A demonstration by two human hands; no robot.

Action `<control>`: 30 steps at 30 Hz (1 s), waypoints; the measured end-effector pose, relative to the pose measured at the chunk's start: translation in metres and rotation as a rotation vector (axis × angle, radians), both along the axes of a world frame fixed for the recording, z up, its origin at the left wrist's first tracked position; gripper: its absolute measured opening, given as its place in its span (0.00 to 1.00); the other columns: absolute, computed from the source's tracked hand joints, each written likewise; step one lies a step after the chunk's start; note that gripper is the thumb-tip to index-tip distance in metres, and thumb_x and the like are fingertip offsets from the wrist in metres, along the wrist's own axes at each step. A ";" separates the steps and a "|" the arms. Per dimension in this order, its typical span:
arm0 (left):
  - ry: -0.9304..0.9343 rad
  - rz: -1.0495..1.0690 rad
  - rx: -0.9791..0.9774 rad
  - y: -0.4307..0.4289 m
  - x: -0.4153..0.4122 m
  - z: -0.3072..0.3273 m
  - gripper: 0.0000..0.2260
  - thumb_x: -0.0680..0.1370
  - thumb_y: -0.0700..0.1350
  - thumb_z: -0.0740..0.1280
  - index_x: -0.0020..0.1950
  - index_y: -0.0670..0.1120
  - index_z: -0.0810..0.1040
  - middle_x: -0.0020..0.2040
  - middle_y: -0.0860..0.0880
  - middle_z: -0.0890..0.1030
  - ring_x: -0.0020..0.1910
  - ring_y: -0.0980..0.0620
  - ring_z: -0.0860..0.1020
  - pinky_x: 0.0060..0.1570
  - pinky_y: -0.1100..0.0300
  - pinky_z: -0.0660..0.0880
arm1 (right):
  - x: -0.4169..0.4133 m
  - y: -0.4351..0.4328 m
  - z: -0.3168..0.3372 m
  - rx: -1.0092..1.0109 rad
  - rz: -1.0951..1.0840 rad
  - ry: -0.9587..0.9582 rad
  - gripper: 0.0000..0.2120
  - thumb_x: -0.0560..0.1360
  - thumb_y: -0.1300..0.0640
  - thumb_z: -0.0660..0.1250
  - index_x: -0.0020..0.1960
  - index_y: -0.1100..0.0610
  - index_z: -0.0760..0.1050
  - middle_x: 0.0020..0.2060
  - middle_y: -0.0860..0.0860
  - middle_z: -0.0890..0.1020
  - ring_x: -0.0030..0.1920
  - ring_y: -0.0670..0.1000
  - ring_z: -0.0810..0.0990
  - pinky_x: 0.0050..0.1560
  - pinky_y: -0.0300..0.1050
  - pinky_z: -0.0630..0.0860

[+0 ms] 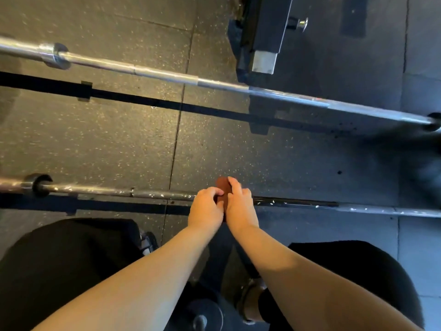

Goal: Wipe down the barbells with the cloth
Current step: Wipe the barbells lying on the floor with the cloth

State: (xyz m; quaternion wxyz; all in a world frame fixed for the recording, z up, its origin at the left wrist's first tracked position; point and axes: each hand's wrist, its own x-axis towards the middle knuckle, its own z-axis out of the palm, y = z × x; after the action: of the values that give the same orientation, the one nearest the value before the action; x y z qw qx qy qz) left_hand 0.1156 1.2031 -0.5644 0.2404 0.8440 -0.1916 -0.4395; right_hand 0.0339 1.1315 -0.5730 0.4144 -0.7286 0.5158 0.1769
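Barbells, two, both lying on the speckled rubber floor. Near barbell: dark, worn shaft running left to right across the lower middle of the view, collar and sleeve at the left edge, a lighter steel section toward the right edge; pale flecks along its length. Far barbell: bright chrome shaft crossing the upper half on a slant from the upper left to the right edge, collar near the left end, casting a hard black shadow on the floor beneath it. Cloth: small, reddish-brown, folded over the near barbell at mid-shaft, mostly hidden between the hands. Left hand: curled onto the shaft, fingers closed on the cloth's left side. Right hand: just beside and touching the left, fingers bent down over the cloth's top and right side, pressing it to the bar; both grips closed on the cloth. Forearms bare, reaching in from the bottom edge. Black rack base with a steel pin, at the top right of the floor, behind the far barbell. Black weight plate at the bottom edge, between the forearms. Dark clothing at the lower left and lower right corners.
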 end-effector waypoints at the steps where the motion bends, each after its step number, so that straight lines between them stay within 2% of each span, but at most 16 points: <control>1: -0.059 -0.040 -0.008 -0.001 -0.001 -0.017 0.11 0.80 0.43 0.68 0.62 0.48 0.80 0.58 0.49 0.78 0.57 0.49 0.76 0.59 0.56 0.73 | 0.002 0.000 -0.019 -0.093 0.117 0.059 0.25 0.86 0.55 0.56 0.81 0.45 0.54 0.70 0.56 0.69 0.69 0.58 0.71 0.68 0.56 0.73; 4: -0.269 -0.216 -0.042 0.002 -0.006 -0.057 0.08 0.80 0.44 0.66 0.58 0.49 0.81 0.51 0.49 0.79 0.53 0.48 0.76 0.56 0.50 0.75 | 0.000 0.008 -0.060 -0.333 0.317 0.160 0.26 0.84 0.50 0.60 0.79 0.51 0.57 0.69 0.56 0.69 0.68 0.58 0.69 0.70 0.55 0.67; 7: -0.434 -0.370 -0.078 0.011 -0.009 -0.082 0.11 0.78 0.42 0.68 0.61 0.49 0.80 0.46 0.49 0.76 0.46 0.47 0.75 0.47 0.53 0.75 | -0.008 0.017 -0.089 -0.502 0.307 0.089 0.30 0.74 0.52 0.73 0.70 0.54 0.63 0.66 0.56 0.68 0.65 0.59 0.68 0.68 0.57 0.67; 8: -0.466 -0.388 -0.088 0.014 -0.012 -0.086 0.13 0.78 0.42 0.69 0.63 0.48 0.79 0.45 0.49 0.75 0.44 0.47 0.75 0.46 0.53 0.74 | -0.010 0.018 -0.097 -0.548 0.296 0.051 0.29 0.72 0.54 0.74 0.68 0.54 0.65 0.66 0.56 0.66 0.66 0.59 0.68 0.68 0.58 0.66; 11: -0.519 -0.353 -0.065 0.021 -0.020 -0.090 0.14 0.79 0.44 0.68 0.65 0.47 0.78 0.47 0.48 0.76 0.45 0.47 0.76 0.48 0.52 0.74 | -0.016 0.021 -0.108 -0.637 0.316 -0.035 0.21 0.75 0.55 0.70 0.66 0.57 0.71 0.72 0.57 0.66 0.75 0.59 0.62 0.76 0.58 0.55; 14: -0.581 -0.297 -0.073 0.034 -0.025 -0.094 0.10 0.80 0.47 0.68 0.60 0.49 0.80 0.48 0.49 0.77 0.46 0.48 0.77 0.49 0.52 0.75 | -0.021 0.030 -0.109 -0.591 0.314 -0.056 0.17 0.81 0.52 0.62 0.68 0.55 0.69 0.71 0.53 0.69 0.77 0.56 0.59 0.79 0.57 0.50; 17: -0.642 -0.263 -0.140 0.042 -0.028 -0.104 0.11 0.76 0.45 0.73 0.58 0.47 0.81 0.54 0.48 0.77 0.52 0.47 0.77 0.53 0.51 0.74 | -0.022 0.032 -0.106 -0.535 0.323 -0.021 0.17 0.83 0.50 0.57 0.70 0.54 0.65 0.71 0.51 0.68 0.79 0.56 0.59 0.79 0.62 0.48; 18: -0.651 -0.258 -0.173 0.041 -0.027 -0.106 0.10 0.76 0.44 0.73 0.57 0.46 0.81 0.58 0.47 0.76 0.57 0.46 0.76 0.57 0.51 0.72 | -0.023 0.029 -0.105 -0.571 0.374 -0.009 0.18 0.83 0.50 0.57 0.70 0.54 0.66 0.71 0.52 0.68 0.79 0.57 0.58 0.78 0.63 0.48; 21: -0.603 -0.355 -0.234 0.035 -0.023 -0.110 0.10 0.78 0.42 0.70 0.59 0.43 0.80 0.71 0.44 0.72 0.74 0.43 0.67 0.74 0.49 0.63 | -0.029 0.013 -0.099 -0.573 0.504 0.083 0.22 0.82 0.51 0.45 0.73 0.53 0.64 0.74 0.51 0.65 0.80 0.55 0.53 0.78 0.62 0.43; 23: -0.552 -0.475 -0.274 0.027 -0.020 -0.108 0.16 0.79 0.40 0.68 0.67 0.43 0.77 0.77 0.43 0.67 0.80 0.42 0.59 0.80 0.50 0.50 | -0.030 0.006 -0.098 -0.608 0.362 0.133 0.20 0.83 0.53 0.48 0.74 0.54 0.64 0.75 0.51 0.63 0.81 0.55 0.50 0.78 0.63 0.43; 25: -0.494 -0.525 -0.296 0.023 -0.019 -0.103 0.20 0.82 0.40 0.64 0.75 0.44 0.70 0.80 0.45 0.63 0.82 0.46 0.54 0.79 0.56 0.41 | -0.022 0.010 -0.096 -0.616 0.174 0.137 0.20 0.84 0.55 0.54 0.75 0.55 0.63 0.76 0.51 0.63 0.82 0.55 0.48 0.79 0.61 0.41; 27: -0.508 -0.526 -0.302 0.029 -0.017 -0.101 0.22 0.83 0.41 0.64 0.77 0.44 0.68 0.79 0.46 0.65 0.82 0.47 0.54 0.80 0.55 0.43 | -0.016 0.026 -0.097 -0.601 0.179 0.038 0.22 0.84 0.56 0.58 0.77 0.55 0.61 0.76 0.51 0.66 0.82 0.55 0.50 0.80 0.59 0.38; 30: -0.603 -0.568 -0.263 0.048 -0.012 -0.103 0.23 0.80 0.40 0.67 0.75 0.43 0.69 0.77 0.46 0.69 0.81 0.47 0.58 0.81 0.53 0.48 | -0.018 0.047 -0.097 -0.578 0.357 -0.075 0.33 0.83 0.55 0.60 0.83 0.52 0.48 0.77 0.52 0.63 0.82 0.57 0.50 0.78 0.58 0.33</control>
State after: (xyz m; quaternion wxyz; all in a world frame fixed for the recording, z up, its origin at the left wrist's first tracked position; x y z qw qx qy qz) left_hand 0.1040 1.2510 -0.6676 0.1487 0.8105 -0.5323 -0.1939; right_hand 0.0161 1.1784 -0.6698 0.1720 -0.9006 0.3935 0.0664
